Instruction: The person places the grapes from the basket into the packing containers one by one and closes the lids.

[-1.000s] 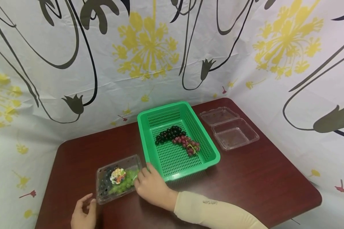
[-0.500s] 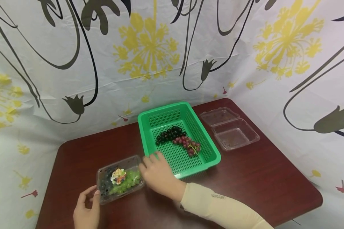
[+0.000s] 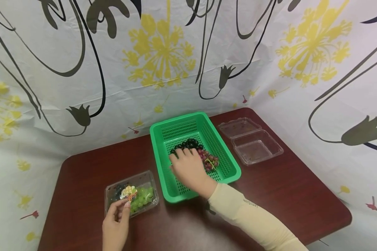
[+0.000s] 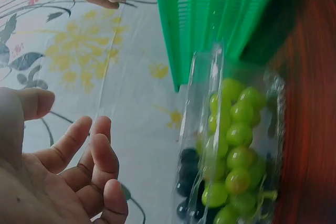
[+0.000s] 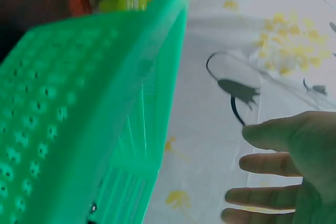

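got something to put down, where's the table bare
Broad bare table lies in front of the open container, between sleeve and right edge; another patch lies behind the grape box, left of the green basket. Crowded: the slim gap between box and basket.

Marking 1: small dark lettering (image 3: 250, 203) is printed on the pale sleeve (image 3: 257, 219) of the right arm, near the cuff; in the head view it appears to read "LetsSlim", though the characters are too small to confirm each one. Marking 2: a multicoloured sticker (image 3: 128, 192) with a scalloped edge is located on the lid of the clear container (image 3: 143, 179) of grapes; any wording on it is illegible at this size
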`<state>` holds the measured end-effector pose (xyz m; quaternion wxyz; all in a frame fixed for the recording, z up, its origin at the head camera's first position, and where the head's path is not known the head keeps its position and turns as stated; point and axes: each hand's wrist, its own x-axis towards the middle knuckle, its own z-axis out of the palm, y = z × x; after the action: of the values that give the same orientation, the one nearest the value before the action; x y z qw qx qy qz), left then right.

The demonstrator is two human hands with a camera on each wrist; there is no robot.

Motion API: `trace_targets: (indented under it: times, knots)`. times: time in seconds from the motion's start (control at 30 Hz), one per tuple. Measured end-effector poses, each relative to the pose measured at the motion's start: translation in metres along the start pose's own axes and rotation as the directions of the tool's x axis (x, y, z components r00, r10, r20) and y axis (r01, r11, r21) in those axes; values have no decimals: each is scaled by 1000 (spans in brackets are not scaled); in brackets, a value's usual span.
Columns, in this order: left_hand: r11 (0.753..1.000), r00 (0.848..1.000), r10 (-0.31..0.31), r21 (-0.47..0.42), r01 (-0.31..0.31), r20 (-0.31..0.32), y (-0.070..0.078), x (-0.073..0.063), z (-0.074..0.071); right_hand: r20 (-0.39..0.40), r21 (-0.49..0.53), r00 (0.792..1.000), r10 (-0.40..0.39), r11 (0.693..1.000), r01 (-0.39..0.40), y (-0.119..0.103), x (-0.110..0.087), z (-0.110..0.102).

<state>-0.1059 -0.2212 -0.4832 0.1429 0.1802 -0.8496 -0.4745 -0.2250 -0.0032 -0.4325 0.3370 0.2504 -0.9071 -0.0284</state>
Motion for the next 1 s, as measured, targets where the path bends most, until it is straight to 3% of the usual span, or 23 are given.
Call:
trace_targets:
  times: [0.2,0.33,0.5,0.6,0.77,0.9,0.93,1.0]
  knots:
    - [1000,997,27,7,-27,66,3,1,13,175,-60,984,37,998,-27,24,0,4]
    - [998,990,-17,56,9,143,7,2,21,343,-115,937,69,993,-31,38,0,7]
    - [990,966,-101,123,73,240,11,5,31,565,-131,818,112,990,-46,51,1,14]
    - [989,954,-109,127,76,278,12,6,37,661,-128,737,139,989,-72,58,3,19]
    - [989,934,-106,130,65,341,13,8,47,774,-105,612,159,987,-124,71,4,29]
    - [982,912,-155,164,98,380,16,9,54,846,-68,506,169,975,-213,78,4,37]
    - [980,907,-166,170,106,388,17,9,55,858,-62,484,173,970,-237,79,3,38]
    - [978,900,-176,178,112,399,18,9,58,871,-52,459,175,962,-268,82,1,41]
